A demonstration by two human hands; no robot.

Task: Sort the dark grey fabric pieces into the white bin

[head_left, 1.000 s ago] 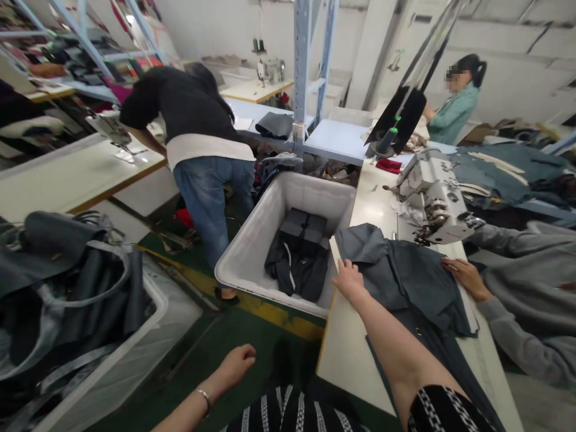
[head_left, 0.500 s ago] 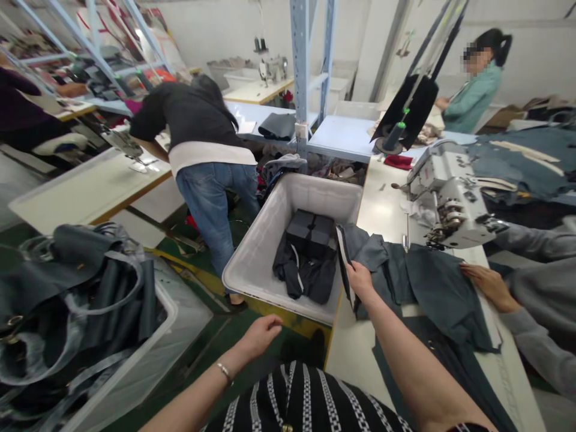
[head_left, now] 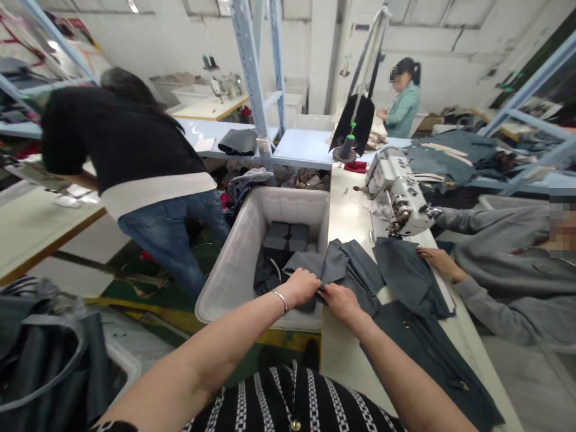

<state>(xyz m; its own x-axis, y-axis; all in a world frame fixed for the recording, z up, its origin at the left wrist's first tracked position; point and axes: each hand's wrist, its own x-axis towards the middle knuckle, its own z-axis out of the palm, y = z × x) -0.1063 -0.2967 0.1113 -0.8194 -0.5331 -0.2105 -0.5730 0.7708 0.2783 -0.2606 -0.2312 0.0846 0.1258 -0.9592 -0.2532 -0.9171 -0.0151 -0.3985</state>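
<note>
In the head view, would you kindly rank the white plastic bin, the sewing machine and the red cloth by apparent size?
1. white plastic bin
2. sewing machine, though it sits farther away
3. red cloth

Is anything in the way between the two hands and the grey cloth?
No. The left hand and the right hand are both already gripping the grey cloth at the table edge, next to the white bin. Nothing shows between them.

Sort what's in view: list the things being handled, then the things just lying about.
In hand: left hand and right hand, both gripping the grey fabric piece at the white bin edge.
Lying about: sewing machine, thread cone, red cloth, folded dark pieces.
</note>
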